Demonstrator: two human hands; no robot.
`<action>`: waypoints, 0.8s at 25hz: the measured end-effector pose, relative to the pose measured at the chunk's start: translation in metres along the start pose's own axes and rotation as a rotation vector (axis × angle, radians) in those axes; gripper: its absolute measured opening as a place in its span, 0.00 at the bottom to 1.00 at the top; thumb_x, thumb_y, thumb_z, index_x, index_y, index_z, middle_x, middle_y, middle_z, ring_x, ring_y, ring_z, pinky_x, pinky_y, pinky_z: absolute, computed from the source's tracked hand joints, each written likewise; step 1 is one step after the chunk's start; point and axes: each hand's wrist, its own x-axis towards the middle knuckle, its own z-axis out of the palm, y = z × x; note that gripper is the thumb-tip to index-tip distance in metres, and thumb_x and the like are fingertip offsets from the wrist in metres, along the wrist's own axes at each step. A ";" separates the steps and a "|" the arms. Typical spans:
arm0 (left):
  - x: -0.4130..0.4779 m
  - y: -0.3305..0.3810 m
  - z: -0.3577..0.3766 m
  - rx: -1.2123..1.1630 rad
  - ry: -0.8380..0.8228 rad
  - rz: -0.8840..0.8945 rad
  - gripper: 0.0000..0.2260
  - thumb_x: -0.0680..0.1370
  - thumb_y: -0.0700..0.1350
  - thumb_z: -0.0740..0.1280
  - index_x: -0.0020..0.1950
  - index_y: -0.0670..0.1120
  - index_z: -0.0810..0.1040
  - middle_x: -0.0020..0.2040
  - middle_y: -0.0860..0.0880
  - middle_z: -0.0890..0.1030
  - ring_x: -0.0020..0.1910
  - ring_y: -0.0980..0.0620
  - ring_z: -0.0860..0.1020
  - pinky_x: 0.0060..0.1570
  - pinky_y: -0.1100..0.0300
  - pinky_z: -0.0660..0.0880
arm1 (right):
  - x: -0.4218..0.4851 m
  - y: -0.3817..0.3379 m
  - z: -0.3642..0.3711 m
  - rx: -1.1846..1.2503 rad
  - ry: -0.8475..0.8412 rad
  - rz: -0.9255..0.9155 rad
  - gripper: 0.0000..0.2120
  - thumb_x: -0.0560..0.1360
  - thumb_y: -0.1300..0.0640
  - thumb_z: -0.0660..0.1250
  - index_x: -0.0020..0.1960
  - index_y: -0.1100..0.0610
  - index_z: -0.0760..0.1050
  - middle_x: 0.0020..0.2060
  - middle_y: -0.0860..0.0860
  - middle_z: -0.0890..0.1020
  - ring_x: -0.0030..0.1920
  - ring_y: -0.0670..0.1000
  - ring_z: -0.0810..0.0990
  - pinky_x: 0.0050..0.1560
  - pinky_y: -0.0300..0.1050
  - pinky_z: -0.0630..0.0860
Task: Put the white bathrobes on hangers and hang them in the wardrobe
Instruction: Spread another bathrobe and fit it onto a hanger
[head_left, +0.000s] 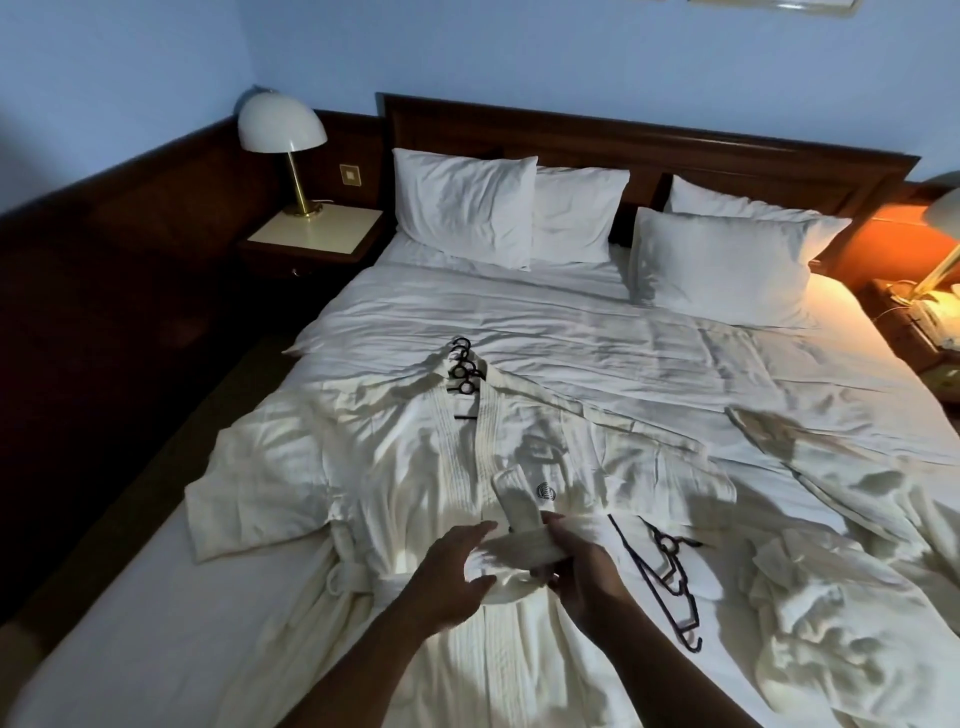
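From the head camera, my only view, I judge the job to be barely past its first stage. One white bathrobe (415, 467) lies spread flat, front up, on the bed (597, 332). A cluster of black hangers (462, 369) sits at its collar, and a dark bar shows inside the neck opening, so one hanger seems to be threaded in already, though I cannot tell how many are stacked there. A second bathrobe (831, 597) lies crumpled on the right side of the bed with no hanger in it. A spare hanger (670, 587) rests on the sheet between the two robes. No wardrobe is in view, so nothing looks hung yet: this robe's waist has to be finished, the other robe needs its hanger, and both must be carried off. The belt (511, 551) crosses the robe's waist right between my two hands. My left hand (452, 577) brackets the bunched end, thumb above and fingers below, holding it loosely. My right hand (582, 566) has its fingers (558, 525) curled round the band where a folded loop stands up toward the chest emblem, gripping it firmly.
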 end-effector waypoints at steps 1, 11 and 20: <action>0.008 0.000 0.000 0.014 -0.075 0.016 0.22 0.78 0.44 0.69 0.72 0.54 0.73 0.65 0.59 0.74 0.65 0.59 0.74 0.61 0.76 0.66 | -0.003 0.000 0.000 -0.099 -0.078 -0.023 0.16 0.77 0.55 0.68 0.60 0.64 0.80 0.44 0.62 0.81 0.35 0.54 0.75 0.36 0.46 0.69; 0.014 -0.017 -0.025 -0.072 -0.122 -0.078 0.05 0.71 0.46 0.67 0.36 0.50 0.80 0.33 0.53 0.81 0.34 0.59 0.78 0.41 0.57 0.75 | -0.007 0.069 0.004 -1.828 -0.254 -0.379 0.30 0.76 0.53 0.62 0.75 0.38 0.60 0.69 0.50 0.61 0.60 0.58 0.75 0.56 0.55 0.77; -0.018 -0.035 -0.019 -0.745 -0.216 -0.345 0.17 0.78 0.60 0.68 0.53 0.47 0.78 0.37 0.44 0.79 0.31 0.50 0.74 0.33 0.58 0.70 | 0.006 0.063 0.020 -1.801 -0.111 -0.597 0.24 0.59 0.54 0.74 0.54 0.48 0.77 0.69 0.54 0.71 0.54 0.56 0.77 0.40 0.49 0.80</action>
